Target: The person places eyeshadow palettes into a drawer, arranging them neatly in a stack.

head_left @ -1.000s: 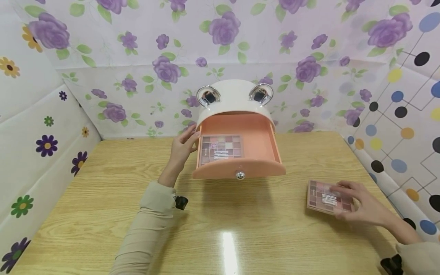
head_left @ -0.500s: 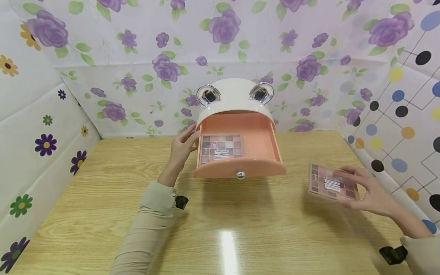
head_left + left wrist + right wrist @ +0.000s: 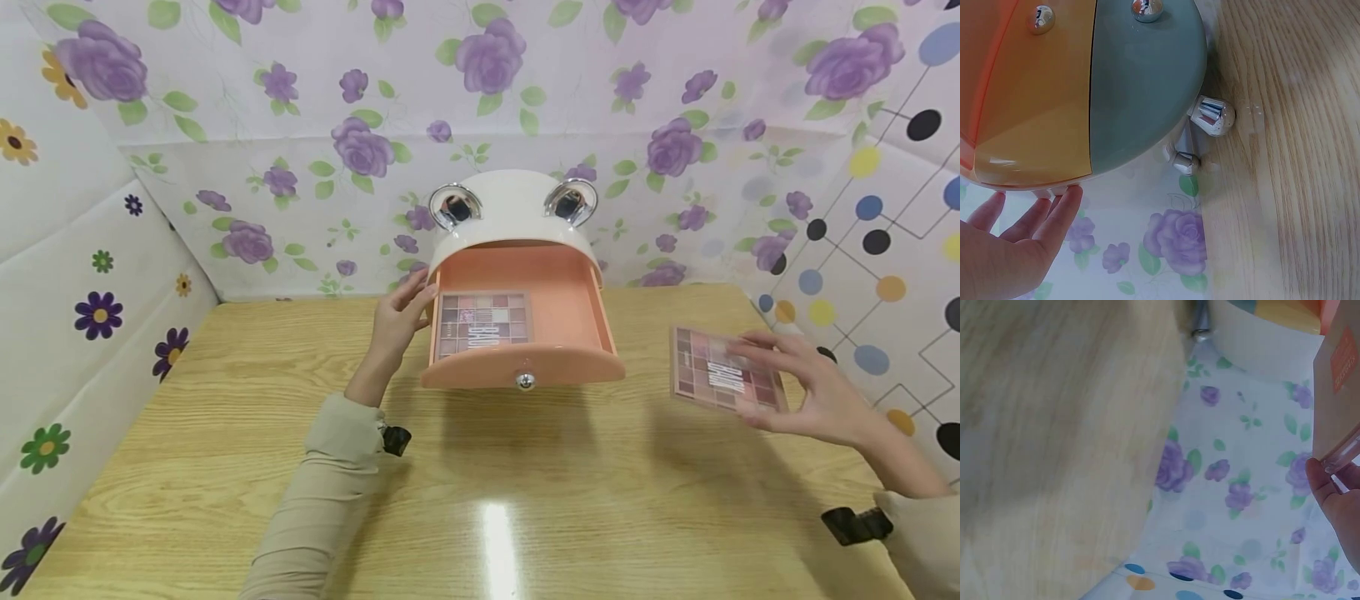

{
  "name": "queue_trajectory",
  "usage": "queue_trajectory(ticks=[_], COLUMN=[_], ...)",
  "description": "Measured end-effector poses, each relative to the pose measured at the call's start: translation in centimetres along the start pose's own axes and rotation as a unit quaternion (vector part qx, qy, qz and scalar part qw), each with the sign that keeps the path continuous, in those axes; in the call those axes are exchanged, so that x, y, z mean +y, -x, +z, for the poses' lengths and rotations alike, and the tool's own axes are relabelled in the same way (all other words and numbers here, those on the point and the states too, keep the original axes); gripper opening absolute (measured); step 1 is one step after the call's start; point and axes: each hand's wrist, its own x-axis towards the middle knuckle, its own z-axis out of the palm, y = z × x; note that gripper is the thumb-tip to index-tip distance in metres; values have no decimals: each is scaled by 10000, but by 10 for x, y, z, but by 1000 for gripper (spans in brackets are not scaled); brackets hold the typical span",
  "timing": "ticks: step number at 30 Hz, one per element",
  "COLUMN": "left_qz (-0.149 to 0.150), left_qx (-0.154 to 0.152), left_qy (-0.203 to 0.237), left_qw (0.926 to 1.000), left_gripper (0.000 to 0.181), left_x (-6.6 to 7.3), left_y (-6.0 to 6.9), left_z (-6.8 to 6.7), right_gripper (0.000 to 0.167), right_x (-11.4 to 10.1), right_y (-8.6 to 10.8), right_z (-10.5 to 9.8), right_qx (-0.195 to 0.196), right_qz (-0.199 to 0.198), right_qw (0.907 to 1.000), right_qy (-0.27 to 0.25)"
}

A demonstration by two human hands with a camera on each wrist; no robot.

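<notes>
A white storage box (image 3: pixel 514 204) with chrome-ringed eyes stands at the back of the table, its peach top drawer (image 3: pixel 573 310) pulled out. Inside that drawer, on the left side, lies an eyeshadow palette (image 3: pixel 483 325). My left hand (image 3: pixel 396 325) touches the box's left side with fairly straight fingers; in the left wrist view the fingertips (image 3: pixel 1071 195) meet the shell beside the yellow drawer (image 3: pixel 1035 94). Over the table at the right, my right hand (image 3: pixel 813 392) pinches a second eyeshadow palette (image 3: pixel 723 371) by its right end. Its plain back (image 3: pixel 1338 381) shows in the right wrist view.
A grey-green drawer (image 3: pixel 1147 81) sits below the yellow one. The box stands on chrome feet (image 3: pixel 1213 117) on the wood-grain table (image 3: pixel 247 467). Flowered sheeting (image 3: pixel 300 167) rises behind, and a dotted sheet (image 3: pixel 885 292) borders the right side.
My right hand has lifted the second palette off the table and moved it up and away from me. The left hand, the box and its drawer have stayed put.
</notes>
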Motion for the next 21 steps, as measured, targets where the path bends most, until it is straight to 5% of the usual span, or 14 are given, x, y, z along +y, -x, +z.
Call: queue_trajectory(ticks=[7,21], left_qz=[36,64], left_qx=[12,81], left_qy=[23,-39], left_qw=[10000,9999], left_gripper=[50,50], left_x=[-1,-5], left_y=[0,-3], left_z=[0,0], right_gripper=[84,84], right_x=[0,-18], right_y=[-14,-41], right_z=[-4,-15], right_qx=[200,13], right_qz=[-496,-434], right_qw=[9984,9991], right_qy=[-155,15])
